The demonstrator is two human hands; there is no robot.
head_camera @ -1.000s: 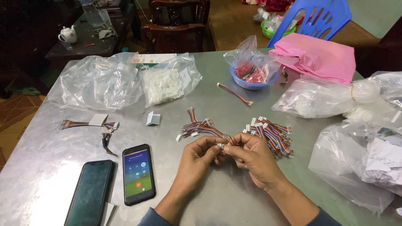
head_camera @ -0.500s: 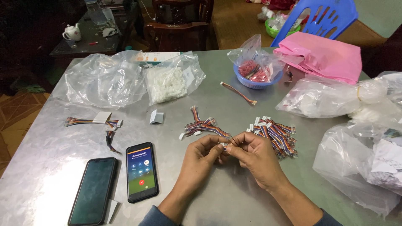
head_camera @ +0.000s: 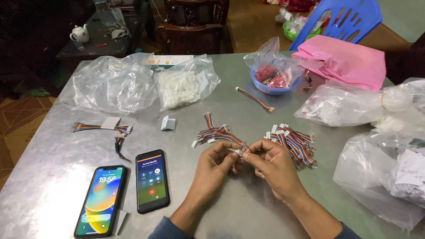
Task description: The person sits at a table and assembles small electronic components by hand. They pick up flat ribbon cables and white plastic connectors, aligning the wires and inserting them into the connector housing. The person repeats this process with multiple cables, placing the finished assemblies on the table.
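My left hand (head_camera: 215, 164) and my right hand (head_camera: 272, 163) meet over the grey table (head_camera: 53, 177), fingertips pinched together on a small white connector with coloured wires (head_camera: 241, 152). Behind my left hand lies a loose bunch of multicoloured wire harnesses (head_camera: 214, 132). A bigger pile of the same harnesses (head_camera: 295, 140) lies just behind and to the right of my right hand. A single harness (head_camera: 254, 98) lies further back near a blue bowl.
Two phones lie at the front left, one with a bright wallpaper (head_camera: 101, 200), one showing a call screen (head_camera: 152, 180). A taped wire bundle (head_camera: 101, 128) is left. Clear plastic bags (head_camera: 110, 82), a bag of white parts (head_camera: 179, 88), a blue bowl (head_camera: 273, 84) and a pink bag (head_camera: 345, 62) ring the back; more bags (head_camera: 385, 177) at right.
The left phone's screen, dark before, is now lit. My hands stay together on the connector, barely shifted; the view has drifted slightly.
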